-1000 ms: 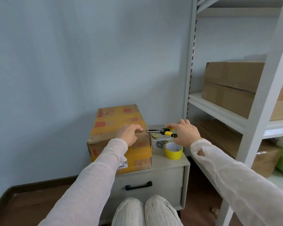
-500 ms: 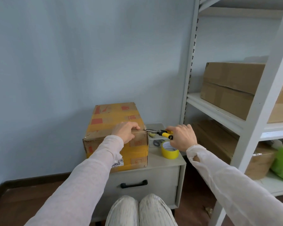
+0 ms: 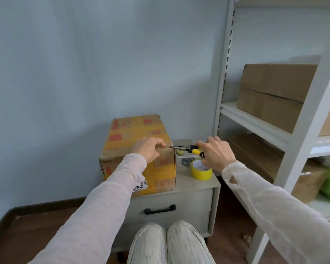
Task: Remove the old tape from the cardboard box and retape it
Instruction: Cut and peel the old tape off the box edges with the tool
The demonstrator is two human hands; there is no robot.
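Left hand [image 3: 148, 148] grips cardboard box [image 3: 139, 128] top edge; right hand [image 3: 216, 152] holds pliers [image 3: 187, 149]; scissors [image 3: 186, 161] in clear tub [image 3: 182, 140]

The box [image 3: 139, 134] sits on the cabinet [image 3: 189, 187]. At the box's 3 o'clock lies a tray [image 3: 183, 140] with scissors [image 3: 186, 161] in it, and at 4 o'clock stands the roll [image 3: 201, 171]. The left hand [image 3: 148, 148] holds the box's near top edge. The right hand [image 3: 217, 155] holds pliers [image 3: 187, 149] over the tray. A rack [image 3: 224, 73] stands at the cabinet's 3 o'clock, with a carton [image 3: 271, 92] on it.
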